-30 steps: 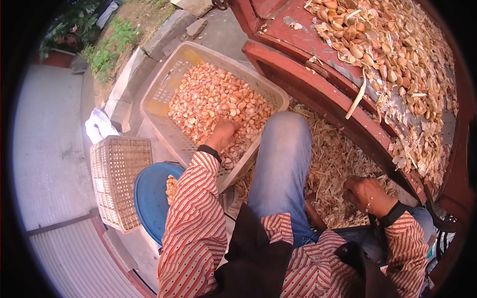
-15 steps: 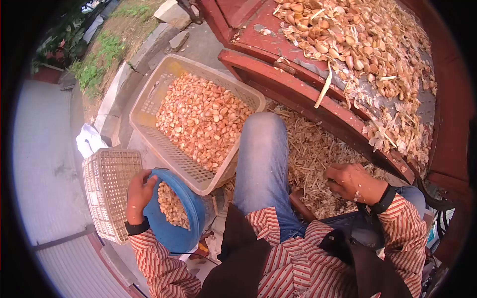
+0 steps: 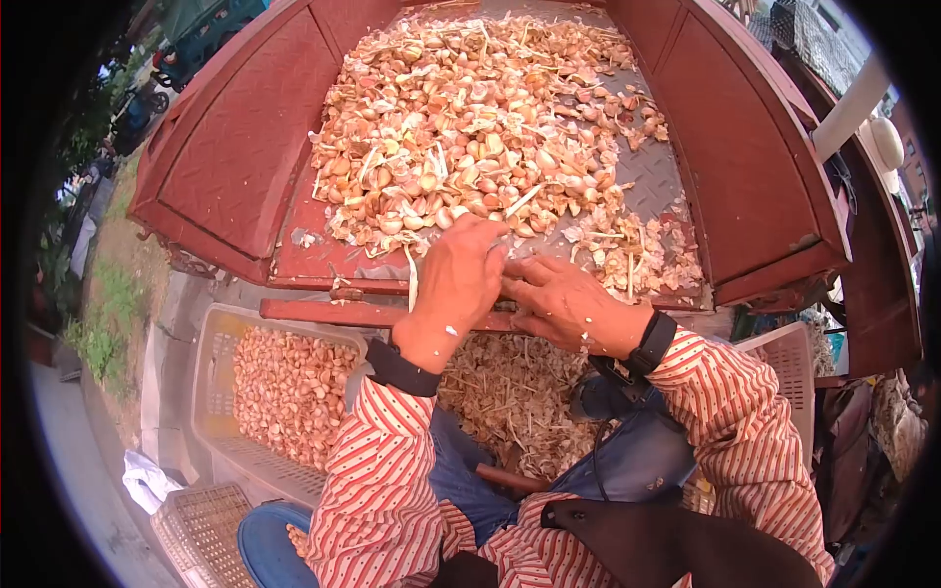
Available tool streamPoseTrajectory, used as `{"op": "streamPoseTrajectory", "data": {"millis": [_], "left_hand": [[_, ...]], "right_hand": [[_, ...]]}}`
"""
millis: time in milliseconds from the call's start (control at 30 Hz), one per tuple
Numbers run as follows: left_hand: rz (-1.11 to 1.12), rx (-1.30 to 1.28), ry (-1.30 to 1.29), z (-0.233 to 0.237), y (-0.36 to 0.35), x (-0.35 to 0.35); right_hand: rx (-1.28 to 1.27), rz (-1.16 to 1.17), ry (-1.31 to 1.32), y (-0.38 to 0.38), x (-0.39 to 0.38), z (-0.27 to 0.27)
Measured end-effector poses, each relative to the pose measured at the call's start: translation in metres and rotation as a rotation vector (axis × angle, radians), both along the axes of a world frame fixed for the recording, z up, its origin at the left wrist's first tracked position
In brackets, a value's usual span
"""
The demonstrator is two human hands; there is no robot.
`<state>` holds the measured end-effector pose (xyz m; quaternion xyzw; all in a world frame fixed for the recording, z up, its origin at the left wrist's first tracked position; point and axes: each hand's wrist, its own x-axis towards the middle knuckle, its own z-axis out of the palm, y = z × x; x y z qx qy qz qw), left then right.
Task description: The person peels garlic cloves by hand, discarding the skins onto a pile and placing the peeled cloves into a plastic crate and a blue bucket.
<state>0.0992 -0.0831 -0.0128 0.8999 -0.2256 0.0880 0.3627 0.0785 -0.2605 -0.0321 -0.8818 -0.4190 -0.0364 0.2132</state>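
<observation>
Both hands are close together over the front edge of a pile of garlic cloves (image 3: 441,147) mixed with dry skins and bits of stalk. My left hand (image 3: 459,279) has its fingers curled inward, back of the hand up, touching or just above the nearest cloves. Beside it, my right hand (image 3: 573,302) is bent with thumb and fingers drawn together toward the left one. Whatever lies between the fingertips is hidden. The pile rests on a red metal cart bed (image 3: 323,257). A few skin flakes stick to both hands.
Below left, a plastic crate (image 3: 218,392) holds loose cloves. A blue bucket (image 3: 263,549) and a woven-pattern basket (image 3: 201,524) stand nearer, partly cut off. Husks and stalks (image 3: 520,392) lie between my legs. Another crate (image 3: 784,358) is at right. Red side walls (image 3: 755,147) flank the pile.
My view has swung up and right to the cart. My left hand has left the blue bucket's rim, and my right has risen from near my knee; both now meet at the pile.
</observation>
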Motion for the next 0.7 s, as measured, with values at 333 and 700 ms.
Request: {"op": "streamPoseTrajectory", "data": {"millis": [333,700], "left_hand": [[0.067,0.353,-0.045,-0.017,-0.051,0.039],[0.22,0.234,-0.095,-0.019,-0.022,0.004]], "right_hand": [[0.065,-0.389,0.21,-0.068,0.031,0.029],[0.176,-0.275,0.182,-0.055,0.024,0.012]]}}
